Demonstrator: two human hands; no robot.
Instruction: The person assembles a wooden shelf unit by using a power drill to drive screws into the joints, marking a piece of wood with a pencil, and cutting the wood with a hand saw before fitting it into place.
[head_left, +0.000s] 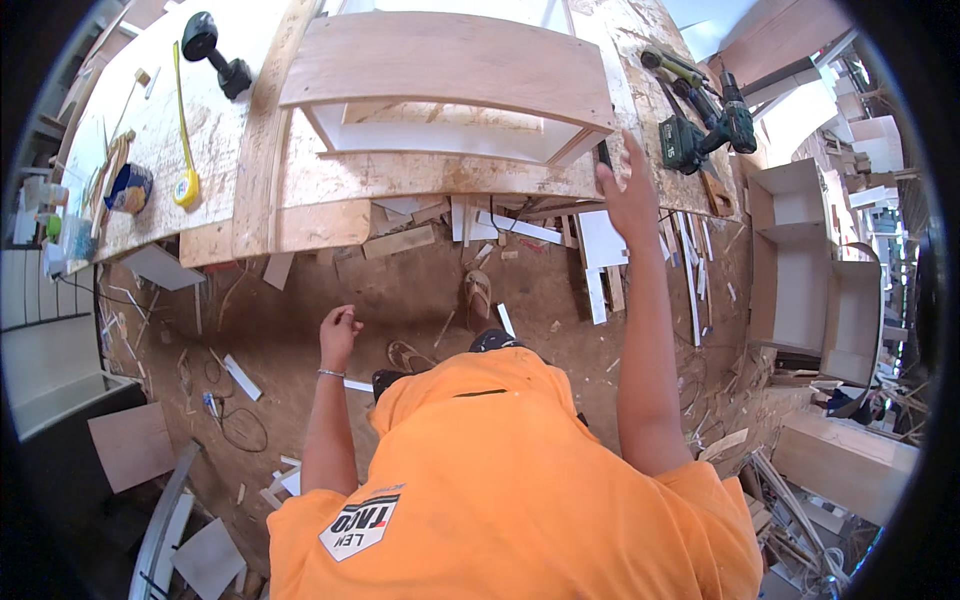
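Observation:
On the workbench (345,180) lies a wooden frame with a pale plywood panel (450,58) across its top. My right hand (630,200) is raised beside the panel's right corner, thumb and fingers apart, with nothing seen in it. A small dark object (604,154) shows just past the thumb. My left hand (341,338) hangs low in front of the bench, away from the frame. Its fingers are curled together, and a dark speck shows at their tips; what they hold, if anything, is too small to tell.
Cordless drills (735,118) lie at the bench's right, another black power tool (215,55) at its left. A yellow tape measure (187,187) lies extended near a dark blue tin (130,188). Offcuts (400,241) and cables (245,428) litter the floor. Open cabinet boxes (800,260) stand right.

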